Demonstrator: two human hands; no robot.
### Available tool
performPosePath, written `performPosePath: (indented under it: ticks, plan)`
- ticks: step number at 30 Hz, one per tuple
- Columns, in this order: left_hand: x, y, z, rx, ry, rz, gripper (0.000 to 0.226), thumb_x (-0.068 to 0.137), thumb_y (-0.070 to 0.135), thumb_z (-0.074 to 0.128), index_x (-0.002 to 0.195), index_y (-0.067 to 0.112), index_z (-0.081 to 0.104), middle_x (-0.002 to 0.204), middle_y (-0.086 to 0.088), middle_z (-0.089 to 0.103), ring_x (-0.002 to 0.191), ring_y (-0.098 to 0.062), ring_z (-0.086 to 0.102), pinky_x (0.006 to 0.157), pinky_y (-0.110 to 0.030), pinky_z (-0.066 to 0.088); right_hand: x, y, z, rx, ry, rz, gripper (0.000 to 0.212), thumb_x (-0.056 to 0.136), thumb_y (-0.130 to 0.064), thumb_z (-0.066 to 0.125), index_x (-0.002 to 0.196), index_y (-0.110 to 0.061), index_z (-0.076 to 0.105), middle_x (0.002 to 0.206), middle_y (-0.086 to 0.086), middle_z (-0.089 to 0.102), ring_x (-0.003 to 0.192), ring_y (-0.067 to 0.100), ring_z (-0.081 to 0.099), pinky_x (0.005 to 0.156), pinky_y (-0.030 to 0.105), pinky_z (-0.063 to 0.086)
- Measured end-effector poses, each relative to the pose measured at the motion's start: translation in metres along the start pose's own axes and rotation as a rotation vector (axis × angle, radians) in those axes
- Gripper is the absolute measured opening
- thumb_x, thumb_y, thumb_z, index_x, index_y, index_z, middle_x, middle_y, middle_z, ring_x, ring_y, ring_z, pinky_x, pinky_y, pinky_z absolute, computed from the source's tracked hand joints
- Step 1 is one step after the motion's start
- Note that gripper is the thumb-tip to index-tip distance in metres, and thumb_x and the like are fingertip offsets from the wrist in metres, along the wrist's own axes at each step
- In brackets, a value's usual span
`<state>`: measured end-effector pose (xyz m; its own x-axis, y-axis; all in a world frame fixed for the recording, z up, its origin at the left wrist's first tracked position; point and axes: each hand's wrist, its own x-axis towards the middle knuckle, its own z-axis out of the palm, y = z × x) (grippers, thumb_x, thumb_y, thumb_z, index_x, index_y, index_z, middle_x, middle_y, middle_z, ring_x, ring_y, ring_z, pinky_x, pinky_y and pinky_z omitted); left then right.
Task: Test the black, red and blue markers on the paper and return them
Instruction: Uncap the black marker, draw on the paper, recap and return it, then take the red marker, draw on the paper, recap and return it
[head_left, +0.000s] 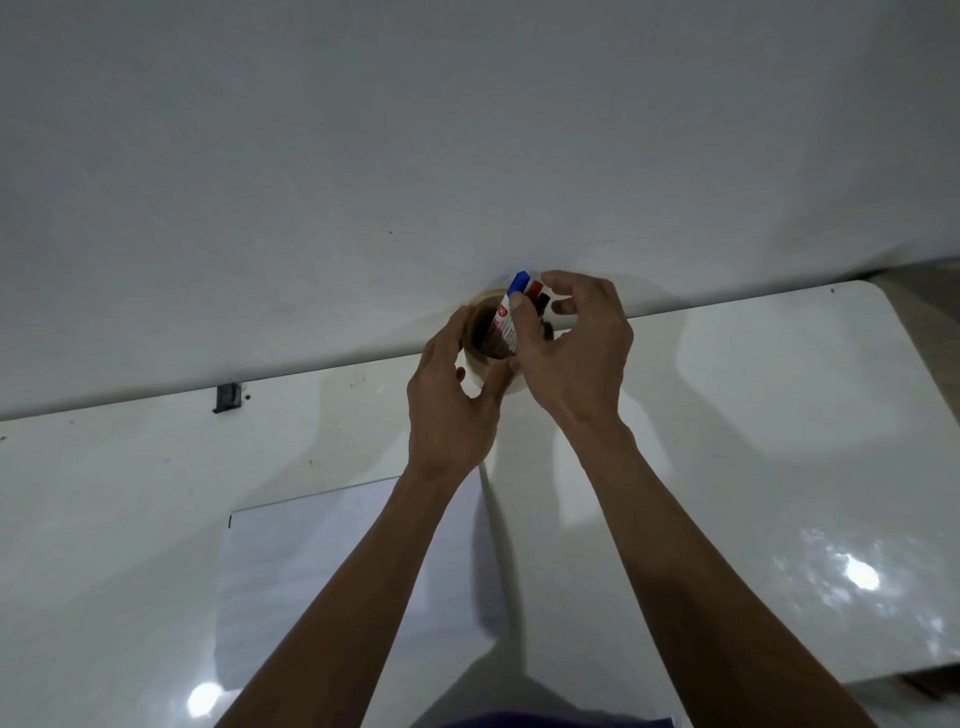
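While the left hand (449, 400) grips the cup (480, 345) at the desk's (779, 415) far edge, the right hand (576, 345) pinches the blue marker (511, 312) inside; lift straight, cup braced, paper (322, 561) waits nearer.

3 markers: blue marker (518, 283), red marker (533, 289), black marker (543, 302). 1 cup (485, 364), 1 paper sheet (322, 561), 1 table (779, 415). 2 hands: left hand (449, 410), right hand (576, 348).

Blue cap (519, 283), red cap (533, 289), black cap (543, 301) (white barrels), cream cup (485, 370), white table (779, 395).
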<state>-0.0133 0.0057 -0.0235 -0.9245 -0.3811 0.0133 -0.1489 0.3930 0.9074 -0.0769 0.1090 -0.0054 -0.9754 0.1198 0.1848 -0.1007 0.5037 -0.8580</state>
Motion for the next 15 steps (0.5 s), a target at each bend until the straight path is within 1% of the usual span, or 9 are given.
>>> performPosePath:
  ticks: [3,5,7,9,10,13,15]
  plan:
    - [-0.001,-0.001,0.000,-0.016,0.007,0.010,0.064,0.087,0.019,0.076,0.144,0.026,0.048,0.137,0.013,0.058,0.126,-0.007,0.055,0.090,-0.013,0.046,0.002,-0.004,0.004,-0.005,0.016,0.034,0.023,0.087,-0.025,0.077,0.107,-0.014,0.072,0.111,0.003,0.070,0.086,0.012,0.064,0.069,0.006,0.039]
    - [-0.001,-0.002,0.000,-0.018,0.004,0.017,0.064,0.087,0.018,0.076,0.144,0.026,0.048,0.137,0.013,0.058,0.125,-0.006,0.055,0.091,-0.014,0.046,0.003,-0.006,0.005,-0.011,0.036,0.061,0.017,0.089,-0.023,0.075,0.104,-0.014,0.073,0.110,0.003,0.071,0.087,0.015,0.067,0.067,0.003,0.035]
    - [0.000,-0.004,0.001,-0.010,0.007,0.020,0.064,0.087,0.018,0.076,0.144,0.025,0.048,0.136,0.015,0.057,0.124,-0.003,0.053,0.091,-0.015,0.046,0.004,-0.007,0.005,-0.025,0.047,0.066,0.014,0.090,-0.021,0.074,0.101,-0.013,0.073,0.108,0.003,0.072,0.087,0.016,0.068,0.064,0.001,0.037]
    - [-0.001,-0.005,0.002,0.000,0.011,0.024,0.064,0.087,0.019,0.076,0.144,0.024,0.047,0.133,0.018,0.055,0.122,-0.001,0.052,0.091,-0.015,0.046,0.004,-0.008,0.006,-0.025,0.048,0.058,0.012,0.089,-0.019,0.074,0.097,-0.010,0.073,0.105,0.005,0.073,0.087,0.017,0.068,0.068,-0.001,0.040]
    - [-0.001,-0.006,0.002,0.002,0.013,0.026,0.064,0.087,0.019,0.076,0.145,0.024,0.047,0.134,0.017,0.056,0.123,-0.002,0.053,0.091,-0.016,0.047,0.004,-0.009,0.005,-0.021,0.045,0.052,0.011,0.089,-0.019,0.075,0.095,-0.009,0.073,0.102,0.006,0.073,0.086,0.018,0.068,0.071,-0.003,0.040]
    - [-0.001,-0.006,0.003,0.010,0.019,0.038,0.064,0.088,0.021,0.075,0.145,0.020,0.047,0.138,0.006,0.059,0.124,-0.008,0.055,0.092,-0.022,0.049,0.005,-0.013,0.000,0.015,0.057,0.028,0.011,0.090,-0.020,0.074,0.092,-0.009,0.072,0.097,0.005,0.073,0.088,0.019,0.068,0.074,-0.001,0.039]
    - [0.000,-0.007,0.002,0.023,0.016,0.042,0.062,0.089,0.024,0.075,0.145,0.023,0.047,0.134,0.014,0.057,0.120,-0.003,0.053,0.091,-0.020,0.049,0.007,-0.021,-0.008,0.033,0.078,0.010,0.014,0.093,-0.023,0.072,0.094,-0.009,0.071,0.097,0.003,0.073,0.087,0.017,0.067,0.074,0.000,0.040]
